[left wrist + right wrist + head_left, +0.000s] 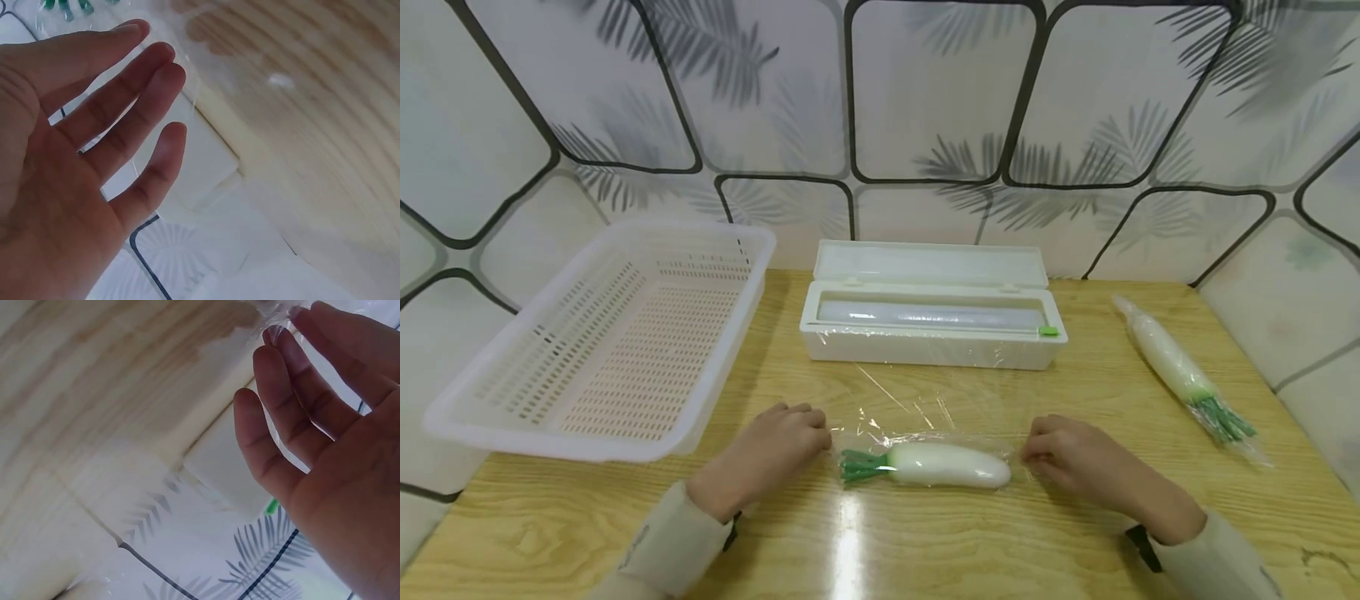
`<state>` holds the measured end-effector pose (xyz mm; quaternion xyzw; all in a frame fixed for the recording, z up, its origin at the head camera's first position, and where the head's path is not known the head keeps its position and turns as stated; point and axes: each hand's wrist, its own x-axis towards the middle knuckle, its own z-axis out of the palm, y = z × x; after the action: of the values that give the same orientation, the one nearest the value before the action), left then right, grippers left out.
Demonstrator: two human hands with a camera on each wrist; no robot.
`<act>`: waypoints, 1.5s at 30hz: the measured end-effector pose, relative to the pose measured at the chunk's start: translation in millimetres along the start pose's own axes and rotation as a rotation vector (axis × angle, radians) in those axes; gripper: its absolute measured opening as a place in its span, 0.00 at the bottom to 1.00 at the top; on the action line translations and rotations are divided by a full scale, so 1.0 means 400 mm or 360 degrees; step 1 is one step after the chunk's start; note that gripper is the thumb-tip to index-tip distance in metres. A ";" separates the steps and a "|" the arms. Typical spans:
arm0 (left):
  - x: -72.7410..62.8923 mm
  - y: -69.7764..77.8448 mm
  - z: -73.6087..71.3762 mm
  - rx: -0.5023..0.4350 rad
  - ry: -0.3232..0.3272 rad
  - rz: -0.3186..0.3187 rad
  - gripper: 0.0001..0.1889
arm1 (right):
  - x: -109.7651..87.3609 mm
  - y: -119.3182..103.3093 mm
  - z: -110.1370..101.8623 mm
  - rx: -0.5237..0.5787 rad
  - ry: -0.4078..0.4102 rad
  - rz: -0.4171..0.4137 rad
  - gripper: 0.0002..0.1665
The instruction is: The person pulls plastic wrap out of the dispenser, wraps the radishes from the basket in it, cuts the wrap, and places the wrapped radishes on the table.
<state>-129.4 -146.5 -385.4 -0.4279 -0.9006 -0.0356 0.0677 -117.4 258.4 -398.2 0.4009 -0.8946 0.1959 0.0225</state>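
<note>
A white radish (pixel 951 465) with cut green stems (pixel 862 466) lies sideways on the table under clear cling film (pixel 917 408). The film stretches from the front of a white wrap dispenser (pixel 925 348) toward me. At the stem end, my left hand (pixel 790 442) pinches the film's edge between thumb and fingertips; in the left wrist view, that hand's other fingers (pixel 165 150) are loosely bent. Beyond the radish's tip, my right hand (pixel 1067 458) pinches the film's other side. Crumpled film (pixel 275 315) shows at its fingertips in the right wrist view.
The dispenser's lid (pixel 928 265) stands raised, showing a film roll (pixel 925 315) and a green slider (pixel 1048 331). A white perforated basket (pixel 715 367) stands on the left. Another film-wrapped radish (pixel 1172 358) lies on the right. A patterned wall (pixel 940 100) borders the table's back.
</note>
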 end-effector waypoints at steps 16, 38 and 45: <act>0.003 0.046 0.003 -0.0245 0.0112 0.0100 0.20 | 0.007 -0.068 0.038 -0.0244 0.0306 -0.0243 0.29; 0.054 0.022 0.020 -0.0441 0.0089 0.0020 0.09 | 0.062 -0.061 0.045 -0.0111 0.0206 -0.0088 0.12; 0.060 0.010 0.025 -0.0446 0.0156 0.0055 0.08 | 0.072 -0.053 0.047 -0.0192 0.0316 -0.0077 0.16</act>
<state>-142.3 -124.5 -391.7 -0.4463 -0.8750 -0.1805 0.0519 -119.4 218.4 -402.9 0.3989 -0.8883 0.1797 0.1397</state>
